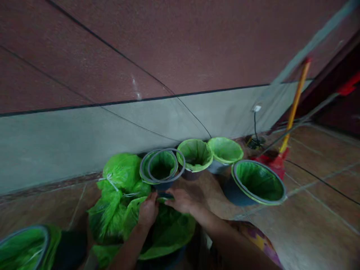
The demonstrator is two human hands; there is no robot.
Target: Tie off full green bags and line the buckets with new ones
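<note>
A dark bin lined with a green plastic bag (171, 240) stands right in front of me. My left hand (148, 210) is closed on the bag's edge at the far side of the rim. Beside it, my right hand (181, 200) has its fingers bent over the same far rim, gripping the bag there. The bag lies loosely inside the bin and drapes over its near edge. My fingertips are partly hidden and slightly blurred. Just left of the bin are tied green bags (123, 168), full and knotted with white string.
Lined bins stand along the wall: one with loose grey rings (180, 165), a second bin (194, 152), a third bin (225, 150). Another lined bin (239, 191) is at right, one more bin (46, 243) at lower left. A red dustpan (277, 163) and cables are at right.
</note>
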